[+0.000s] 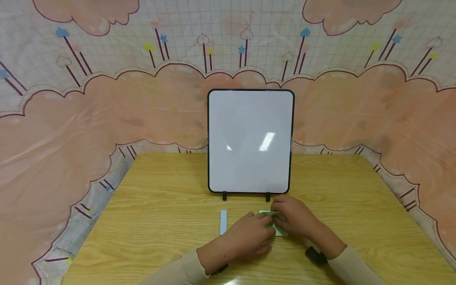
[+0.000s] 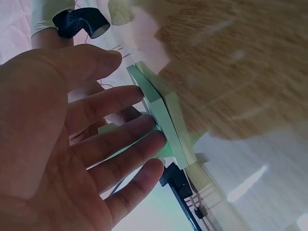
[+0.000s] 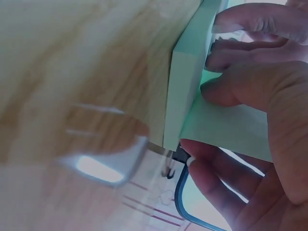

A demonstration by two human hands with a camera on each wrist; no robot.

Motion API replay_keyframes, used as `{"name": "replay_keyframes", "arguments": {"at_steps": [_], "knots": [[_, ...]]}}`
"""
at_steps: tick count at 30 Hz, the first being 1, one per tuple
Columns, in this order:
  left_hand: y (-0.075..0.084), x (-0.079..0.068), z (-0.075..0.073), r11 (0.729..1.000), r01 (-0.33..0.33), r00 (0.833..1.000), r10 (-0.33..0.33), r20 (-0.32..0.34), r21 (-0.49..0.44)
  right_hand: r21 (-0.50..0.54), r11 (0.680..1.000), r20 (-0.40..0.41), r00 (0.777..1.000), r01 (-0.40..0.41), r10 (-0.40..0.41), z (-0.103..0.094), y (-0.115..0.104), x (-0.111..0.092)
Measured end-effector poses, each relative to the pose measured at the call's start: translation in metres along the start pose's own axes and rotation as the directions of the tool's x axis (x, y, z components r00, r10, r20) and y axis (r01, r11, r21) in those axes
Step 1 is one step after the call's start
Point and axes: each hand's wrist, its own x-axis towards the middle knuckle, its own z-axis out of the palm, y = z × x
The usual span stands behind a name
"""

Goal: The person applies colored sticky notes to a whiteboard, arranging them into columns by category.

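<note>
A pale green sticky note pad (image 1: 281, 232) lies on the table, seen edge-on as a thick stack in the left wrist view. My right hand (image 1: 295, 215) pinches the top sticky note (image 3: 228, 127) between thumb and fingers, and that sheet bends up off the stack. Relaxed, fairly straight fingers of my left hand (image 1: 247, 235) rest on the pad's near left part. In the left wrist view, the left thumb stands apart from the pad and the fingertips meet its top edge.
A whiteboard (image 1: 249, 138) with a black frame stands upright on small black feet behind the pad. Left of the pad, a light blue strip (image 1: 223, 221) lies on the wooden table (image 1: 160, 206), partly behind my left wrist. A patterned cloth (image 1: 160, 107) hangs around the table.
</note>
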Motion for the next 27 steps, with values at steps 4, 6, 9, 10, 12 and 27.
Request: {"name": "replay_keyframes", "arguments": {"at_steps": [4, 6, 9, 10, 12, 27], "knots": [[0.001, 0.000, 0.002, 1.000, -0.002, 1.000, 0.002, -0.008, -0.003, -0.011, 1.000, 0.015, 1.000, 0.000, 0.000, -0.001, -0.001, 0.001], [0.001, -0.001, 0.002, 1.000, -0.001, 1.000, 0.001, -0.009, 0.000, -0.011, 1.000, 0.034, 0.999, -0.010, 0.010, -0.001, -0.001, 0.001], [0.001, -0.001, 0.003, 1.000, 0.003, 1.000, -0.003, -0.013, 0.008, -0.010, 1.000, 0.058, 0.998, -0.024, 0.024, -0.002, -0.002, 0.002], [0.001, -0.001, 0.004, 1.000, 0.003, 1.000, -0.003, -0.014, 0.010, -0.010, 1.000, 0.064, 0.998, -0.027, 0.028, -0.003, -0.002, 0.003], [0.002, 0.000, 0.004, 1.000, 0.004, 1.000, -0.004, -0.017, 0.014, -0.011, 0.999, 0.074, 0.997, -0.033, 0.034, -0.003, -0.002, 0.003], [0.002, 0.000, 0.010, 1.000, 0.000, 1.000, 0.000, -0.018, 0.002, 0.006, 0.999, 0.118, 0.992, -0.045, 0.044, -0.009, 0.002, 0.012]]}}
